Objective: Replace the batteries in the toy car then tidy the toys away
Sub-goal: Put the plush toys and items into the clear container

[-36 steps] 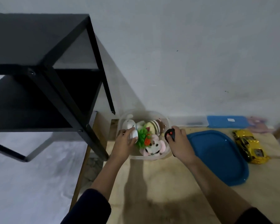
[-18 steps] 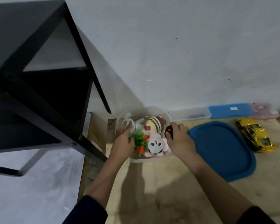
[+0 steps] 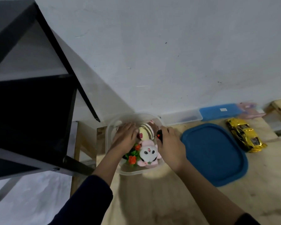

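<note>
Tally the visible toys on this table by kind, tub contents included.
Plush toys: 2 (striped plush, pink-and-white plush)
Artificial plant: 1
Yellow toy car: 1
Black remote, in right hand: 1
Total: 5
Left hand may hide more.

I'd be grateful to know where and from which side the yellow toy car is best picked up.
Grip the yellow toy car across its middle, from above, thumb on one long flank and fingers on the other. It lies flat on the table, apart from the blue lid, so both flanks look free and its width is the narrower span.
</note>
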### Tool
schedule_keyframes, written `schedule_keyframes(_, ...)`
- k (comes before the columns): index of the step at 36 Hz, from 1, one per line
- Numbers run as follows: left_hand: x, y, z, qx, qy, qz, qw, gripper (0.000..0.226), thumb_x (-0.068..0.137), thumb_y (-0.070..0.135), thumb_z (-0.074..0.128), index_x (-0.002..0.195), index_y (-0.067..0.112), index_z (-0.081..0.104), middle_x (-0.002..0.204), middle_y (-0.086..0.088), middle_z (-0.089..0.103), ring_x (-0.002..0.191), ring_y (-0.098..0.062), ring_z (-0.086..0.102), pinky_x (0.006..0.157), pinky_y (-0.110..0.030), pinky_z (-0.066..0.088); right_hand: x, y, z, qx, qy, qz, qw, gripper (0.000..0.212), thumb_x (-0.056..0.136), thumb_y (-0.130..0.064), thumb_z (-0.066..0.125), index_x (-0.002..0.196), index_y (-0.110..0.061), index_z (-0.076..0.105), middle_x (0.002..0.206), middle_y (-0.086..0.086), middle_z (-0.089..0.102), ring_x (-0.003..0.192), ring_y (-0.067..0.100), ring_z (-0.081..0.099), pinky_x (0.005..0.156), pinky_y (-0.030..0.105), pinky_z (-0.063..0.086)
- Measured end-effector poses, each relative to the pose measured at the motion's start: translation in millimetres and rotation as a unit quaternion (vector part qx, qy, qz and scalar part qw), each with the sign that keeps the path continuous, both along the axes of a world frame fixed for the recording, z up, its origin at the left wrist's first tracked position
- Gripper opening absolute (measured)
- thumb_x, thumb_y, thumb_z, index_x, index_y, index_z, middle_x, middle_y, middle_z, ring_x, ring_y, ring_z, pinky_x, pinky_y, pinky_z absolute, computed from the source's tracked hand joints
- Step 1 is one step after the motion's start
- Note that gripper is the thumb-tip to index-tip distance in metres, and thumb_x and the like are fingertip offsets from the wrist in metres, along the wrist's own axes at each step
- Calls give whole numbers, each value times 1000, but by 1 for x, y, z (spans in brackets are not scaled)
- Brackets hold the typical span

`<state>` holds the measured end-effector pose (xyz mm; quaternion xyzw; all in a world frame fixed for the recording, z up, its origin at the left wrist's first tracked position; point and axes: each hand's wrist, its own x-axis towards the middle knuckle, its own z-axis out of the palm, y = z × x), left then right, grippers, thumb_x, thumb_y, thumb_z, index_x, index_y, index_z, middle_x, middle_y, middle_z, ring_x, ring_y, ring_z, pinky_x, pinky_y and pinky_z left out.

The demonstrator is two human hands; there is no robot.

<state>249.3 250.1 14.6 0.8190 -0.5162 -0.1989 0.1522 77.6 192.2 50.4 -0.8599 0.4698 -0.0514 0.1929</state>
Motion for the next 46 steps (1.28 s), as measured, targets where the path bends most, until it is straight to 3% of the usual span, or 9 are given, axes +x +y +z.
schedule_keyframes(4, 4, -6, -3, 14, -9, 2, 1000, 48, 101, 36, 28, 141, 11, 39, 148, -7, 38, 136, -23, 32, 114, -32, 22, 8, -1, 3, -12, 6, -10, 1000, 33, 94, -33, 45, 122, -18, 40, 115, 1, 49, 96, 18, 53, 47, 21, 26)
schedule_keyframes(10, 7, -12, -2, 17, -21, -1, 1000, 42, 100, 28, 31, 136, 9, 43, 140, -8, 44, 127, -24, 39, 104, -31, 28, 25, 0, -4, -65, 41, -42, 996, 31, 91, -21, 51, 119, -12, 41, 113, 7, 47, 94, 20, 52, 57, 25, 38)
schedule_keyframes(15, 12, -16, -7, 20, -9, 2, 1000, 42, 101, 29, 30, 136, 10, 43, 141, -7, 42, 128, -23, 38, 105, -32, 31, 40, -1, -20, -102, 58, -45, 992, 41, 75, -1, 60, 114, -6, 49, 106, 14, 52, 94, 26, 49, 74, 28, 40)
schedule_keyframes(18, 15, -18, -10, 31, -8, -1, 999, 44, 101, 31, 28, 139, 12, 39, 146, -4, 38, 132, -21, 35, 107, -32, 29, 45, -2, -30, -115, 77, -10, 990, 48, 76, 3, 48, 124, -1, 44, 119, 17, 49, 106, 28, 44, 90, 31, 38)
schedule_keyframes(25, 18, -14, -14, 2, 0, -25, 1000, 45, 102, 31, 30, 140, 11, 40, 146, -4, 40, 133, -19, 36, 107, -27, 25, 50, 0, -52, -46, -30, -22, 998, 70, 67, 14, 57, 134, 10, 37, 141, 27, 39, 132, 38, 36, 113, 37, 24)
schedule_keyframes(28, 16, -10, -17, -12, -12, -31, 999, 51, 99, 36, 25, 136, 8, 46, 141, -7, 47, 128, -24, 44, 105, -30, 31, 52, 2, -56, -9, -34, -14, 999, 67, 81, 6, 43, 143, 4, 17, 152, 22, 19, 143, 32, 14, 113, 27, 0)
schedule_keyframes(35, 18, -7, -23, -26, -31, -34, 999, 66, 90, 41, 13, 133, 8, 50, 139, -8, 51, 128, -24, 47, 108, -36, 33, 52, 0, -69, 25, -58, -6, 998, 79, 84, -52, 3, 146, -2, 4, 156, 15, 3, 145, 24, -3, 114, 26, -6)
schedule_keyframes(40, 16, -3, -23, -44, -2, -28, 999, 69, 90, 44, 10, 137, 7, 46, 144, -8, 45, 133, -22, 41, 111, -32, 25, 46, -7, -67, 19, -43, 40, 998, 79, 87, -57, 6, 145, -4, -4, 156, 14, -4, 139, 14, -16, 111, 24, -11)
schedule_keyframes(46, 17, -4, -26, -38, -2, -22, 999, 55, 97, 36, 20, 143, 13, 36, 152, -2, 33, 141, -15, 27, 114, -24, 13, 41, 0, -67, -62, -30, 41, 997, 74, 94, -51, 18, 143, 4, 12, 152, 22, 12, 142, 31, 6, 117, 39, 9)
